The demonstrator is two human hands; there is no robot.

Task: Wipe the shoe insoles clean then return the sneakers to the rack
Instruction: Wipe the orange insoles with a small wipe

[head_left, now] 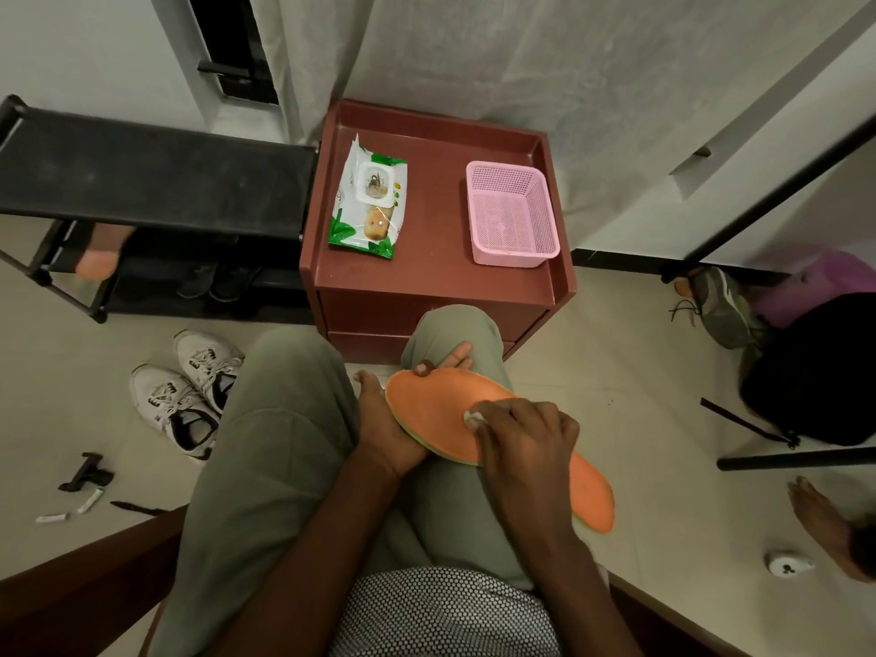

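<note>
Orange insole lies across the seated person's lap, toe end toward the maroon cabinet. Left hand supports it from beneath, fingers curled over its far edge. Right hand presses a white wipe onto the insole's upper face, fingers bent around the wipe. White sneakers stand together on the floor at left, near the black rack. The cabinet's worktop carries a wipes pack and a pink basket, well apart. Bare floor shows between sneakers and rack.
</note>
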